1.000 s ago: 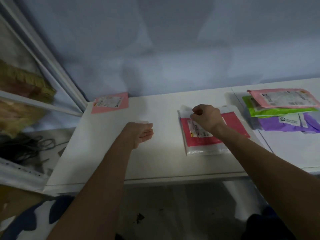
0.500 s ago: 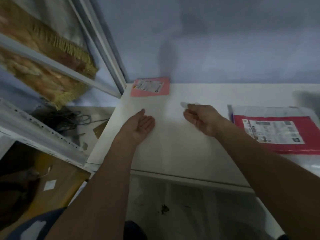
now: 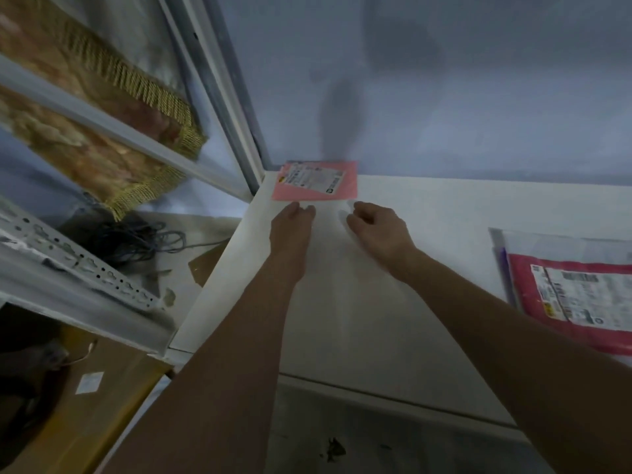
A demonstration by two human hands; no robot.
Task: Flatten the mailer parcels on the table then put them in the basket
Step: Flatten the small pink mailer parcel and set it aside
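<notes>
1. The white tabletop [image 3: 342,336] fills the middle of your view and runs back to the wall. No basket is in sight, so you will have to find it before the drop-off.
2. The red mailer [image 3: 574,295] lies flat at the right edge of the tabletop. It looks to be inside a clear outer bag, with its printed label facing up, well apart from both of your hands.
3. The pink mailer [image 3: 318,181] sits in the far left corner of the tabletop, against the wall, with its label up. It looks thin, light and soft, and its plastic skin is probably slick.
   - Press it with flat palms, working from the middle outward, to push out any trapped air.
   - Then lift it by its near edge, with your thumb on top and your fingers slid underneath. A pinch at one corner would probably let it droop and fold.
4. Your left hand [image 3: 290,227] reaches toward that near edge. Its fingers are loosely bent, the tips are just at the pink edge, and it has hold of nothing.
5. Your right hand [image 3: 376,230] is beside the left one, just short of the mailer, with its fingers curled under.
6. A pale smear shows at the right fingertips. The frame is blurred there, so I cannot tell whether you are pinching something or whether it is only glare.
</notes>
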